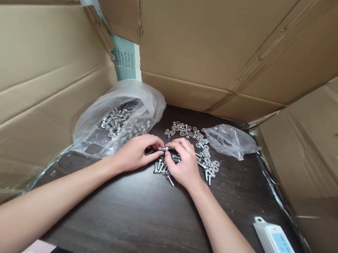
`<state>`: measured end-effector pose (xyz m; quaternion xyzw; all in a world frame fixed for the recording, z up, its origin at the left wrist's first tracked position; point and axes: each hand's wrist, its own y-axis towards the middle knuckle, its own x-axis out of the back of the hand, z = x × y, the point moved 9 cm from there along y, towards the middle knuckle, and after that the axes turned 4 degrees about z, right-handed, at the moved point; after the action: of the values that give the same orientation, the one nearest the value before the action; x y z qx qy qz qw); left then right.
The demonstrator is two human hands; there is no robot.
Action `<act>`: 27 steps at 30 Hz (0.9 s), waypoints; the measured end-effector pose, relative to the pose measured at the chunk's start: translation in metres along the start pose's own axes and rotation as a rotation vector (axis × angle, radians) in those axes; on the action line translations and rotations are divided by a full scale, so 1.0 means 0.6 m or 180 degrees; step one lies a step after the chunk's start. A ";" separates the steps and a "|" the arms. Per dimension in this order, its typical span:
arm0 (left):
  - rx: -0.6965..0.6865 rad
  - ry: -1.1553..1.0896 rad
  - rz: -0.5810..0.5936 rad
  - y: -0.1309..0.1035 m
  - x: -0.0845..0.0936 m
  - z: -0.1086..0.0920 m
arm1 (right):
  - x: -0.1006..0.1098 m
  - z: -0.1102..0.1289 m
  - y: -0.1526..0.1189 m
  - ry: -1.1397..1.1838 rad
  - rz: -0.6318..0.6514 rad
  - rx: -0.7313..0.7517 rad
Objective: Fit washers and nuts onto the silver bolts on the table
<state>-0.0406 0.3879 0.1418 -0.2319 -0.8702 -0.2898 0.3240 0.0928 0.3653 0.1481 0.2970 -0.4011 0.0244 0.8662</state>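
Observation:
Between my two hands lies a silver bolt (162,149), held sideways just over the table. My left hand (136,151) pinches its left end between thumb and fingers. The thumb and fingers of my right hand (183,162) close round the right part, where a small nut or washer seems to sit on the shank; the fingers hide the rest. Right below lie several loose bolts (161,167). Nuts and flat washers (207,155) are scattered behind and to the right of my right hand, with more bolts among them.
A clear plastic bag (84,116) full of bolts (118,118) stands open at the back left. Another crumpled plastic bag (232,141) lies back right. Cardboard walls (193,38) surround the dark table (126,220). A white power strip (276,244) is at the front right.

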 end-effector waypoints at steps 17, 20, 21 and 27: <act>-0.0021 0.0003 -0.0022 -0.001 0.001 -0.002 | 0.000 -0.001 0.000 0.0023 0.0016 -0.0045; -0.0031 -0.0002 -0.0027 -0.002 0.001 -0.001 | -0.002 -0.002 -0.001 0.0004 0.0049 -0.0050; -0.0036 -0.0001 -0.0026 -0.002 0.001 -0.001 | -0.002 -0.001 -0.001 0.0010 0.0053 -0.0049; -0.0023 0.0017 -0.0017 -0.002 0.002 -0.002 | -0.002 -0.001 0.000 0.0032 0.0037 -0.0044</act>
<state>-0.0415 0.3867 0.1426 -0.2299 -0.8689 -0.2945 0.3247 0.0926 0.3658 0.1472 0.2886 -0.3986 0.0281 0.8701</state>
